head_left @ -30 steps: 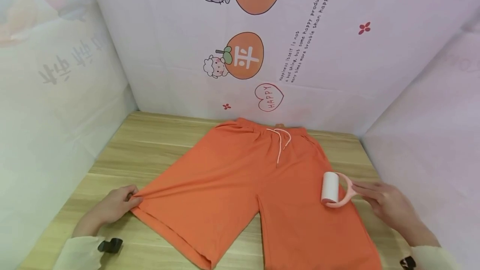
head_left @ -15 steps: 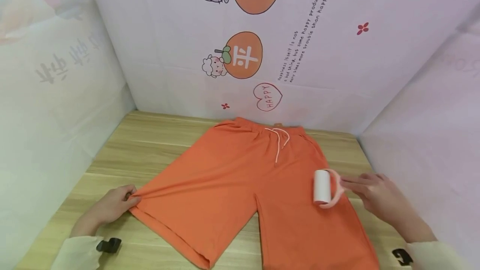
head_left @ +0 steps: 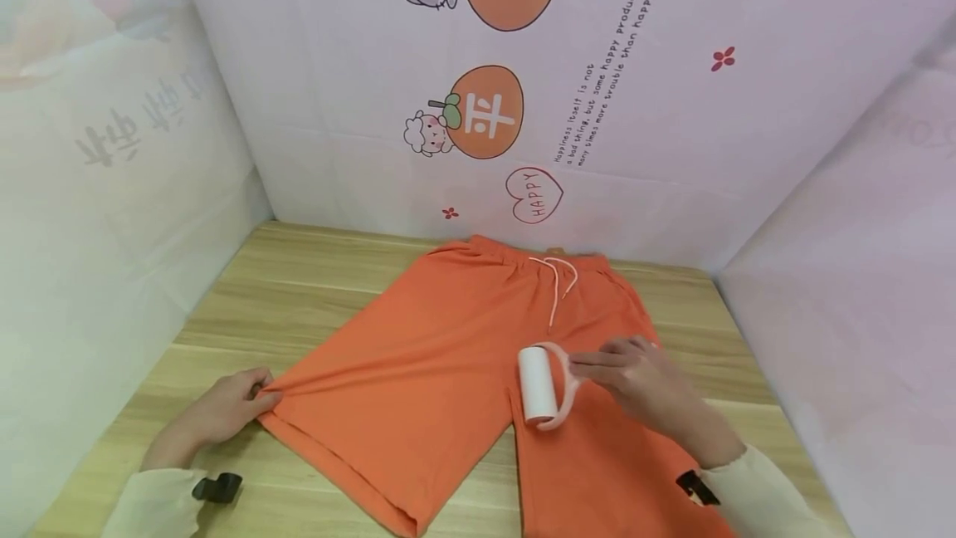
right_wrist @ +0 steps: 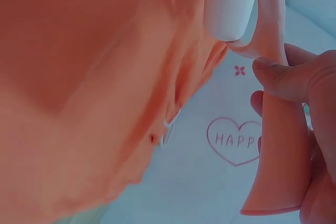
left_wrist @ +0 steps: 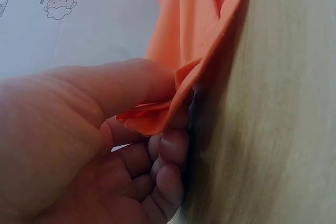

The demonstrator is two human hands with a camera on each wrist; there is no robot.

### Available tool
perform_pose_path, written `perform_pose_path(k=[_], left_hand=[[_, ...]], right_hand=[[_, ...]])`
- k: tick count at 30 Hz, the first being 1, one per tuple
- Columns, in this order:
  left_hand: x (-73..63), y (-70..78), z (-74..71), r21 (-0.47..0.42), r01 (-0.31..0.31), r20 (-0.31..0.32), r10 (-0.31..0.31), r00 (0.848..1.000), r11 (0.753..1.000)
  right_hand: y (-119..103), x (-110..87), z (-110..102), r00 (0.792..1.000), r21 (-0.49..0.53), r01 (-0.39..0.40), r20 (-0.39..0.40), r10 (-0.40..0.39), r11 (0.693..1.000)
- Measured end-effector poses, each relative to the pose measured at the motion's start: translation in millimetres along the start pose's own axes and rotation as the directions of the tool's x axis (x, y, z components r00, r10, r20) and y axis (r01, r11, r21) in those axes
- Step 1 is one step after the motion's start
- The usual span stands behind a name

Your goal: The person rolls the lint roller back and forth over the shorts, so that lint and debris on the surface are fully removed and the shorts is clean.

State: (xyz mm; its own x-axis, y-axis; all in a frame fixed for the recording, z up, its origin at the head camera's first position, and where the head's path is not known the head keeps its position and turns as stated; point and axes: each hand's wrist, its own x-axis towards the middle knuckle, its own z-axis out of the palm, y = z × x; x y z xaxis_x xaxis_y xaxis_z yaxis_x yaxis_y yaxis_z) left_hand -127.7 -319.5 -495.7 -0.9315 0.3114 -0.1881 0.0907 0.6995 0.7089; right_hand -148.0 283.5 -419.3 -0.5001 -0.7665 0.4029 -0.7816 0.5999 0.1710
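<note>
Orange drawstring shorts (head_left: 418, 355) lie spread on the table, waistband toward the back wall. At the outer corner of the left leg hem, my left hand (head_left: 227, 407) pinches the cloth between thumb and fingers; the left wrist view shows the folded hem (left_wrist: 181, 90) in that pinch. My right hand (head_left: 646, 384) grips the pink handle (right_wrist: 286, 150) of a lint roller (head_left: 538, 384). Its white roll is over the shorts near the crotch, at the top of the right leg. The hand and forearm hide part of that leg.
The wood-grain table (head_left: 299, 289) is enclosed by a printed back wall (head_left: 336, 106) and white cloth sides. A white drawstring (head_left: 554, 293) hangs from the waistband. Black straps with camera mounts sit at both wrists.
My right hand has carried the lint roller leftward across the right leg, from its outer side to near the crotch. The left hand keeps its hold on the hem.
</note>
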Motion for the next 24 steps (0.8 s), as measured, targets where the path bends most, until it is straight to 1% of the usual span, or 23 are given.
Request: perform_pose_path(k=[4,7,9,12,15,18,20,24], left_hand=[[-0.6,0.4,-0.4,-0.003,0.000,0.005,0.000,1.000,1.000],[-0.8,1.0,-0.3,-0.001,0.001,0.005,0.000,1.000,1.000],[-0.7,1.4,-0.1,0.003,-0.002,-0.003,0.002,1.000,1.000],[-0.6,2.0,1.4,0.008,-0.003,-0.012,0.004,1.000,1.000],[-0.4,2.6,1.9,0.016,-0.002,-0.020,0.002,1.000,1.000],[-0.1,2.4,1.5,0.032,-0.015,-0.031,0.016,0.999,0.999],[0.1,2.2,1.2,0.036,-0.015,-0.035,0.017,0.999,0.999],[0.3,1.9,1.9,0.026,0.000,-0.019,0.001,1.000,1.000]], right_hand=[[-8.2,5.3,14.3,1.000,0.010,0.017,-0.018,-0.017,1.000],[-11.8,3.4,23.4,1.000,0.025,0.018,-0.026,-0.017,1.000],[-12.6,-0.6,27.8,0.999,0.051,0.005,-0.037,-0.003,0.999],[-12.3,-12.8,31.1,0.998,0.105,-0.023,-0.062,0.029,0.994],[-9.9,-28.0,31.4,0.992,0.162,-0.033,-0.115,0.052,0.986],[-4.1,-44.1,30.7,0.985,0.184,-0.036,-0.162,0.066,0.982],[0.6,-55.2,28.7,0.982,0.198,-0.053,-0.167,0.087,0.979],[9.9,-77.9,20.5,0.979,0.171,-0.110,-0.150,0.136,0.979]])
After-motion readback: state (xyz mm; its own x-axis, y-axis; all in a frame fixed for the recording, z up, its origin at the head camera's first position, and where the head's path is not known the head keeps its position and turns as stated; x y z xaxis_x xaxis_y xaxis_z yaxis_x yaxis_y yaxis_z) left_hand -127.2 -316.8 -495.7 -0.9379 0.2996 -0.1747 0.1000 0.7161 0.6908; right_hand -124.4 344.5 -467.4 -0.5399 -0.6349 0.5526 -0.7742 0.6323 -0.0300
